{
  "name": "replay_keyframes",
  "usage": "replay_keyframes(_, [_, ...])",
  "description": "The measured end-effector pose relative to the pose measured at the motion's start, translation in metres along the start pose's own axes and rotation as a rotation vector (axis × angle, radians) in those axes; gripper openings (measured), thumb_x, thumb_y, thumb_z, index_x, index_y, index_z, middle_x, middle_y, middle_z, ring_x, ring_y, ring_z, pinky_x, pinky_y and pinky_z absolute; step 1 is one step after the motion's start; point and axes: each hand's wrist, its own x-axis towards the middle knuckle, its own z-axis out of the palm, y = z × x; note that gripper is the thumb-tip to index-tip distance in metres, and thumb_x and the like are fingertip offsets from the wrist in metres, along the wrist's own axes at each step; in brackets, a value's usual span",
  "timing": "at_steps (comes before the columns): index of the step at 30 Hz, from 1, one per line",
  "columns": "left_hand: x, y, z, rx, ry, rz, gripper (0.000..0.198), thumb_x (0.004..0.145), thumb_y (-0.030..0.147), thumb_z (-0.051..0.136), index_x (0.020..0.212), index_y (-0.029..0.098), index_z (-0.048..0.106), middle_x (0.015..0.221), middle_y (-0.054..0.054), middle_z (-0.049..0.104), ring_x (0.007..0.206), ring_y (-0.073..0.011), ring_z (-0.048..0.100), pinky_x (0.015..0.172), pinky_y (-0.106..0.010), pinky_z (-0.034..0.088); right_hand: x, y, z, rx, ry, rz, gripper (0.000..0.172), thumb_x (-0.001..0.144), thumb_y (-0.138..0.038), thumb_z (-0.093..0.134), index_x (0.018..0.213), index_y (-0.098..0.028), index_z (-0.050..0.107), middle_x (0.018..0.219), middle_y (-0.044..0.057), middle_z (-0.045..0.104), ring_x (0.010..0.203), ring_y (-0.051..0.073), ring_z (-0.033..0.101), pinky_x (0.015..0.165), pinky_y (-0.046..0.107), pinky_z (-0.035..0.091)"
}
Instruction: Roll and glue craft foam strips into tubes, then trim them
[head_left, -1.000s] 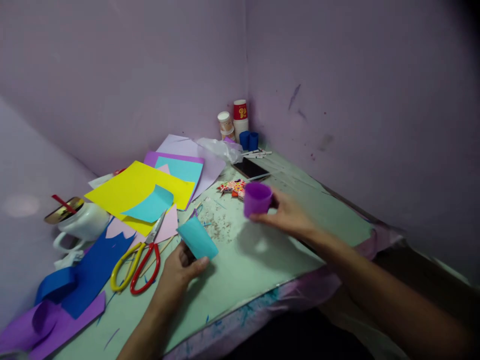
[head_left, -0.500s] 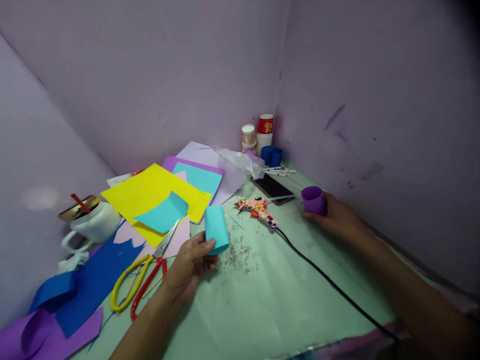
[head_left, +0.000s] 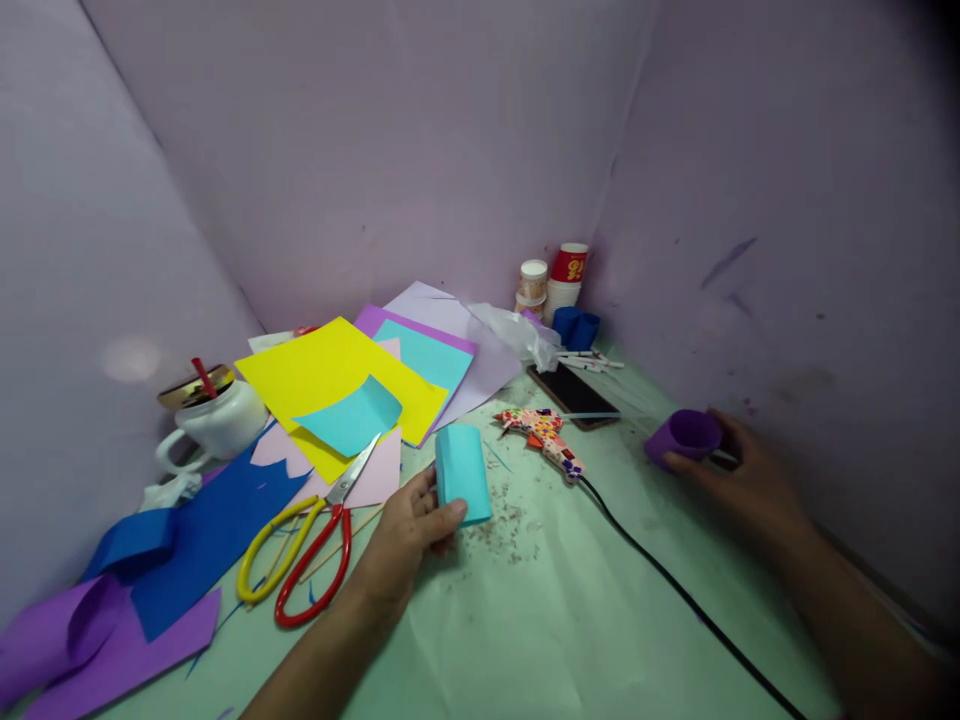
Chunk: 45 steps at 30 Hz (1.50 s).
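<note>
My left hand [head_left: 416, 530] is closed around a light blue foam roll [head_left: 463, 475], thumb across its lower part. To the right, my right hand [head_left: 742, 465] grips a short purple foam tube [head_left: 681, 440] whose round opening faces up. A small whitish strip shows beside the tube at the fingers; its kind is unclear. Between the two hands lies a flower-patterned glue gun [head_left: 541, 437] with a clear glue stick in its back. Scissors [head_left: 322, 545] with one yellow and one red handle rest left of my left hand, blades on the foam sheets.
Yellow foam [head_left: 330, 375] and other coloured sheets spread at the back left. A white mug [head_left: 232, 420] stands by the left wall. A phone [head_left: 576, 393], paper cups [head_left: 566, 285] and blue rolls [head_left: 576, 327] lie toward the corner. The black cord [head_left: 660, 565] runs to the front right.
The view has shifted, moving the table's things rightward and slightly down in it. My right hand has moved the purple tube right and lower, tipping it. My left hand still holds the light blue roll.
</note>
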Motion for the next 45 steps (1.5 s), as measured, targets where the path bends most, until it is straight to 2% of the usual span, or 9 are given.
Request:
replay_keyframes(5, [0.000,-0.002,0.003,0.110,-0.011,0.124,0.073,0.056,0.036,0.076,0.120,0.016,0.049,0.095,-0.008,0.069,0.087,-0.0236,0.063,0.072,-0.031,0.048,-0.003,-0.009,-0.002,-0.040,0.014,0.010,0.085,0.059,-0.051,0.073,0.132,-0.027,0.037,0.130,0.016,0.050,0.118,0.040,0.049,0.095,0.054,0.041])
replay_keyframes(10, [-0.008,0.004,0.010,0.261,0.006,0.179,0.070,0.062,0.034,0.072,0.122,0.011,0.043,0.104,-0.013,0.068,0.093,-0.0252,0.062,0.080,-0.034,0.049,-0.034,-0.052,-0.007,0.273,0.377,-0.183,0.069,0.067,-0.045,0.071,0.129,-0.030,0.043,0.133,0.010,0.048,0.123,0.034,0.044,0.105,0.052,0.032])
replay_keyframes(12, [-0.011,0.002,0.013,0.313,0.020,0.198,0.064,0.064,0.033,0.070,0.119,0.012,0.045,0.105,-0.013,0.067,0.094,-0.0253,0.062,0.079,-0.034,0.049,-0.052,-0.080,0.001,0.587,0.231,-0.109,0.055,0.071,-0.044,0.069,0.120,-0.033,0.049,0.127,0.009,0.053,0.120,0.031,0.048,0.103,0.051,0.035])
replay_keyframes(16, [-0.013,-0.008,0.018,0.406,0.016,0.236,0.058,0.067,0.032,0.068,0.117,0.014,0.045,0.108,-0.014,0.066,0.097,-0.0271,0.061,0.079,-0.035,0.049,-0.081,-0.129,0.041,0.918,-0.609,0.148,0.065,0.061,-0.044,0.078,0.117,-0.023,0.052,0.122,0.014,0.058,0.112,0.031,0.054,0.093,0.049,0.043])
replay_keyframes(19, [-0.012,-0.019,0.020,0.420,0.001,0.271,0.052,0.070,0.031,0.065,0.116,0.019,0.044,0.111,-0.012,0.065,0.098,-0.0260,0.062,0.082,-0.036,0.048,-0.092,-0.149,0.072,1.002,-0.867,0.139,0.063,0.057,-0.041,0.081,0.111,-0.020,0.057,0.109,0.010,0.065,0.099,0.026,0.060,0.087,0.041,0.047])
replay_keyframes(24, [-0.011,-0.025,0.018,0.523,0.044,0.252,0.049,0.068,0.033,0.067,0.111,0.020,0.047,0.104,-0.011,0.067,0.097,-0.0285,0.062,0.079,-0.037,0.048,-0.097,-0.149,0.094,1.008,-0.805,0.180,0.044,0.058,-0.037,0.082,0.092,-0.016,0.064,0.082,0.003,0.067,0.075,0.019,0.060,0.069,0.030,0.047])
replay_keyframes(30, [-0.014,-0.015,0.018,0.366,-0.096,0.272,0.040,0.073,0.041,0.063,0.102,0.017,0.051,0.094,-0.011,0.069,0.085,-0.0244,0.063,0.069,-0.031,0.048,-0.096,-0.137,0.096,1.092,-0.869,0.334,0.041,0.056,-0.031,0.083,0.090,-0.016,0.066,0.079,0.003,0.068,0.068,0.017,0.061,0.063,0.028,0.048])
replay_keyframes(37, [-0.016,-0.012,0.021,0.666,0.005,0.255,0.029,0.067,0.041,0.062,0.054,0.018,0.051,0.053,0.001,0.049,0.053,-0.0137,0.042,0.049,-0.026,0.030,-0.096,-0.136,0.100,1.076,-0.842,0.379,0.036,0.053,-0.028,0.085,0.080,-0.014,0.067,0.069,0.002,0.066,0.058,0.014,0.059,0.058,0.027,0.048])
replay_keyframes(45, [-0.011,-0.017,0.022,0.605,0.026,0.238,0.027,0.067,0.037,0.057,0.049,0.018,0.052,0.049,0.002,0.045,0.050,-0.0124,0.038,0.048,-0.025,0.029,-0.098,-0.141,0.098,1.088,-0.851,0.313,0.037,0.055,-0.035,0.083,0.084,-0.015,0.070,0.073,0.002,0.067,0.062,0.014,0.059,0.061,0.027,0.046])
